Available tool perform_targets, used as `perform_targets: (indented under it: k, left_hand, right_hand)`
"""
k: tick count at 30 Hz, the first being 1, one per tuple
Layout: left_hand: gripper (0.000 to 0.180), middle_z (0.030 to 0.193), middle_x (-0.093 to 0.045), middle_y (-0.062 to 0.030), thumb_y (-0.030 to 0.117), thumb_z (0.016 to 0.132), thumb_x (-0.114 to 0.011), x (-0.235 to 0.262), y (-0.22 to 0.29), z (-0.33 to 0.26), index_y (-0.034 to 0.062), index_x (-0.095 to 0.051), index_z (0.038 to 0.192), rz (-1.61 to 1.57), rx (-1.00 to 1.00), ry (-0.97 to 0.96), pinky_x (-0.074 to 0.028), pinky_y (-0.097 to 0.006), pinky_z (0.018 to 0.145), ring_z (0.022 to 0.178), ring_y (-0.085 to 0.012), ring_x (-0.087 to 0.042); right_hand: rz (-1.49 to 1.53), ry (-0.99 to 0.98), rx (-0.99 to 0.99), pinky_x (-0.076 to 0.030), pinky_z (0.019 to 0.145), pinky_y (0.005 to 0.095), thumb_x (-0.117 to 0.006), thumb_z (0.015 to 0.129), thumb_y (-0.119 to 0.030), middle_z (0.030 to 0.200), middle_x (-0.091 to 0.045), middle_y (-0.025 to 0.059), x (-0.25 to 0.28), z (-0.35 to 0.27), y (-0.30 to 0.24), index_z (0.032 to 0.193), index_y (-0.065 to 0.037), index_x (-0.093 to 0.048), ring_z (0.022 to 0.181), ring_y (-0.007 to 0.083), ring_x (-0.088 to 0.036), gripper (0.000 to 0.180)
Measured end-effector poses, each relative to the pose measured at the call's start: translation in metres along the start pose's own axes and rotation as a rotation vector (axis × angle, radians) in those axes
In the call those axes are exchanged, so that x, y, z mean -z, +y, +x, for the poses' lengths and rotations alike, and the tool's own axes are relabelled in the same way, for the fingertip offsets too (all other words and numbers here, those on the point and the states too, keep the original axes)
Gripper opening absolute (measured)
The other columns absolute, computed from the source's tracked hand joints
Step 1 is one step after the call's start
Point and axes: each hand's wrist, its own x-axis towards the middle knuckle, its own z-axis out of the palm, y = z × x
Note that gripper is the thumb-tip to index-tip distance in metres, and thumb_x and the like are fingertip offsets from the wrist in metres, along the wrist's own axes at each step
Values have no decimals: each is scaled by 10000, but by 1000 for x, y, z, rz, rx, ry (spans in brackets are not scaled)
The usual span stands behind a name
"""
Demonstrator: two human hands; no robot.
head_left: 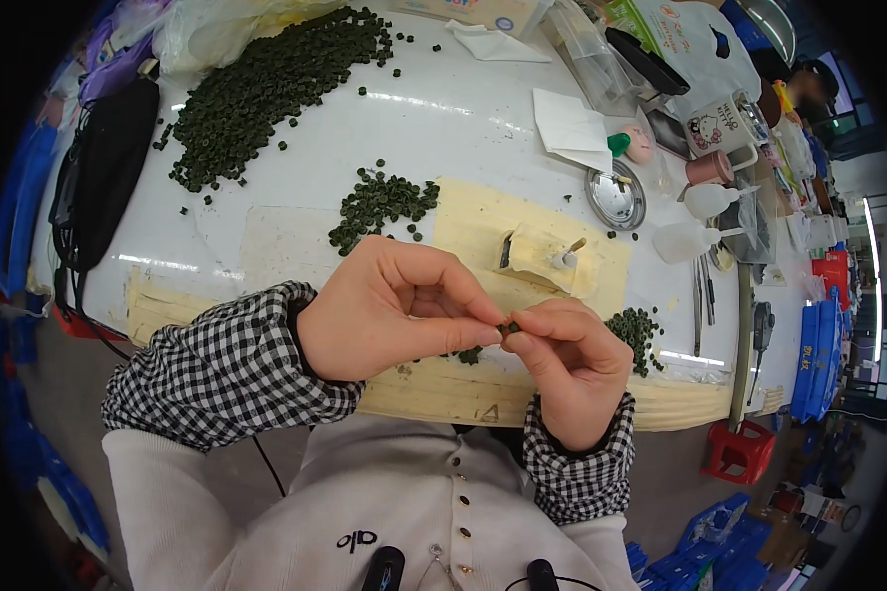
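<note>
- The white, smooth table is the largest thing, and it spreads in front of the person, under both hands.
- A big heap of small dark green pieces lies on its far left part.
- A pale yellow flat sheet lies near the middle of the table, beyond the hands.
- A black fabric item with straps lies at the left edge.
- The left hand, coming out of a black-and-white checked sleeve, pinches with thumb and forefinger; its other fingers are curled.
- The right hand, with a similar checked cuff, also pinches, and its fingertips meet those of the left one.
- A medium heap of the same green pieces lies just beyond the left hand.
- A yellow block with an upright peg stands on the sheet, beyond the right hand.
- A smaller heap of green pieces lies just to the right of the right hand.
- A round metal dish stands farther to the right.
- The smallest is one tiny dark green piece, grasped between the fingertips of both hands, above the near table edge; the fingers partly hide it.
</note>
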Motion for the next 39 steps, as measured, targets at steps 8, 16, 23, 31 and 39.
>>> perform_targets:
  k: [8,16,23,31,39]
  left_hand:
    - [104,930,-701,-112,-31,844,-681,1,-2,0,-45,-679,947,56,-50,-6,-550,-248,820,878,-129,-671]
    - [124,942,-695,-124,-82,828,-669,0,-1,0,-45,-670,946,41,-43,21,-546,-266,826,881,-150,-671]
    - [132,963,-681,-135,-98,829,-662,1,2,0,-60,-644,955,99,-106,61,-547,-273,840,906,-158,-668]
    - [133,957,-679,-130,-96,835,-655,2,1,1,-59,-660,963,64,-79,102,-545,-262,830,897,-157,-664]
    - [143,936,-680,-128,-97,827,-662,2,-1,0,-46,-687,959,181,-172,113,-534,-243,784,863,-145,-657]
  right_hand:
    - [-14,-29,1,-499,769,261,-692,795,95,960,-655,111,2,1,-1,987,9,-702,882,158,-619,210]
    - [-41,-58,3,-502,784,263,-675,810,95,996,-648,114,2,1,-3,1032,12,-699,904,162,-621,238]
    - [-179,-26,84,-508,780,256,-673,826,61,1005,-655,114,-1,1,1,1076,0,-695,891,175,-641,258]
    - [-254,-44,128,-510,751,253,-672,830,49,990,-652,117,-3,3,0,1094,-8,-691,867,180,-641,271]
    - [-295,-57,178,-510,723,243,-674,825,58,986,-646,111,-3,4,1,1108,-6,-686,847,170,-637,291]
